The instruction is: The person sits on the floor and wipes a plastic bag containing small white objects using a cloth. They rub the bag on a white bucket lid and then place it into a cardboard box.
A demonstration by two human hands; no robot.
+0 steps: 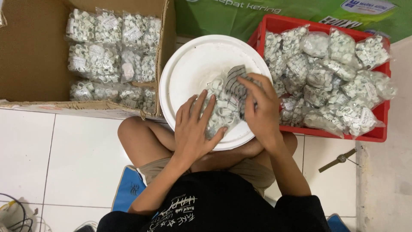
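We press our left hand [195, 129] flat, fingers spread wide, on a clear bag of white rings [221, 109] in the white bucket [189, 68] at our knees. Our right hand [257, 109] pinches a grey striped cloth [235, 81] against it. A red crate [377, 133] of bags sits right, a box [34, 56] left.

Your black T-shirt [223, 206] — short sleeves, white printed design across chest. Khaki shorts [253, 172] beneath, hems ending above knees. Your legs bare, your forearms bare. Left hand [195, 129] and right hand [259, 107] ungloved — no rings, no watch or bracelet on either wrist. Fingers slim, nails trimmed short.
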